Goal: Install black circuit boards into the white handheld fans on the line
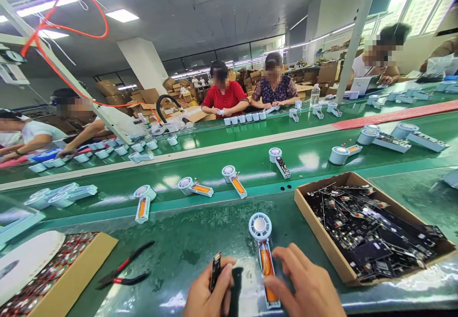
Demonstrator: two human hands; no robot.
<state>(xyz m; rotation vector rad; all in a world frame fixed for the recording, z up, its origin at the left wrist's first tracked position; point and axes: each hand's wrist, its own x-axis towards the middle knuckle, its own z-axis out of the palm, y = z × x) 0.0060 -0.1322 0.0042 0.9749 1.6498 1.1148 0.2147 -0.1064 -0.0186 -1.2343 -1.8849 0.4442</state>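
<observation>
My left hand (211,292) pinches a narrow black circuit board (215,269) upright between thumb and fingers. Just to its right, a light-blue handheld fan (260,227) lies face up on the green bench, its round head pointing away from me. The handle's open half shows an orange battery (265,261) and thin wires. My right hand (304,283) is at the right side of that handle, thumb and fingers apart. Its thumb overlaps the battery's edge; whether it presses on it, I cannot tell. Part of the handle is hidden behind this hand.
A cardboard tray (331,240) of black circuit boards sits at right. Red-handled pliers (123,271) and a cardboard box (80,271) with small parts and a white disc are at left. Several fan bodies lie on the green conveyor (307,169). Several people sit across the line.
</observation>
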